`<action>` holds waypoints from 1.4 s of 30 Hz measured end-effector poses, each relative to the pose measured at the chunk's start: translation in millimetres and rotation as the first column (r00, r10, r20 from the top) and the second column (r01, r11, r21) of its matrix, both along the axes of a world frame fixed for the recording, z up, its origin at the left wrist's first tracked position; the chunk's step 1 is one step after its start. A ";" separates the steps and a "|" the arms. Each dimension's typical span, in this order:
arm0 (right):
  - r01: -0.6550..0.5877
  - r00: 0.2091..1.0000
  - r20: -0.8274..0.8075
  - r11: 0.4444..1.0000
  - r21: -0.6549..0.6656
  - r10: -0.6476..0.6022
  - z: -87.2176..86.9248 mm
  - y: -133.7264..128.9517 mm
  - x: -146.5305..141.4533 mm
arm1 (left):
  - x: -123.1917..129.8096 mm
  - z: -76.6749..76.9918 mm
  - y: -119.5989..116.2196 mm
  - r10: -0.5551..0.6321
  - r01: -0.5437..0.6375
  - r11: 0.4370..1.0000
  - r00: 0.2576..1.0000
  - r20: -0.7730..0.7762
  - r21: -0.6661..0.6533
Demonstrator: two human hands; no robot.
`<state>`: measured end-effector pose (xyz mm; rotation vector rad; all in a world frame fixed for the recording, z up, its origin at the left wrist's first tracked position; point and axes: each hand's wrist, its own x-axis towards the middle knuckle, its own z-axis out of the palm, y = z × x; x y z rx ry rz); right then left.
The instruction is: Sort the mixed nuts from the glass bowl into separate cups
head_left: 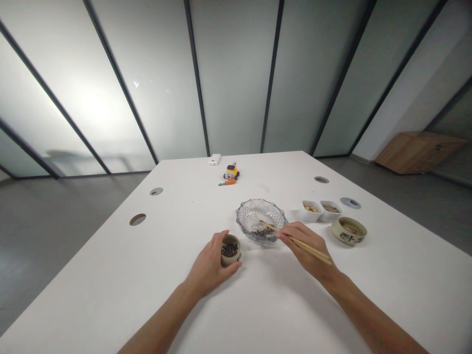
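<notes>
My left hand (212, 260) is wrapped round a small beige cup (238, 253) that stands on the table. Dark beans or seeds (229, 250) lie inside it. A pair of wooden chopsticks (308, 247) is gripped in my right hand (304, 248), with the tips over the glass bowl (243, 228). Similar dark pieces (261, 231) sit in the near side of this clear, scalloped bowl. Whether the tips pinch a piece is too small to tell. The bowl stands just beyond the cup, to its right.
Right of the bowl are two white dishes, one with pale pieces (310, 208), one with greyish pieces (331, 209), and a beige bowl (349, 235) with dark lettering. A toy car (231, 172), an orange carrot-shaped object (228, 182) and a white device (214, 160) lie farther back. The table (110, 275) has several round holes.
</notes>
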<state>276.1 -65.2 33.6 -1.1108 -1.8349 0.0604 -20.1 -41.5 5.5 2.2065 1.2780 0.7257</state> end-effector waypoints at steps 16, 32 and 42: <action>-0.005 0.969 -0.245 0.996 -0.088 -0.017 23.1 -26.5 -33.3 | 1.2 2.8 -1.1 0.010 -0.010 1.000 1.000 0.004 -0.001; 0.068 0.998 0.012 0.994 -0.084 -0.067 20.5 -11.7 -14.7 | 0.5 0.0 0.7 0.004 -0.004 1.000 1.000 -0.002 -0.001; 0.073 0.996 0.051 0.996 -0.049 -0.071 18.0 -11.0 -11.1 | -0.3 0.5 -0.4 -0.008 0.008 1.000 1.000 -0.014 -0.013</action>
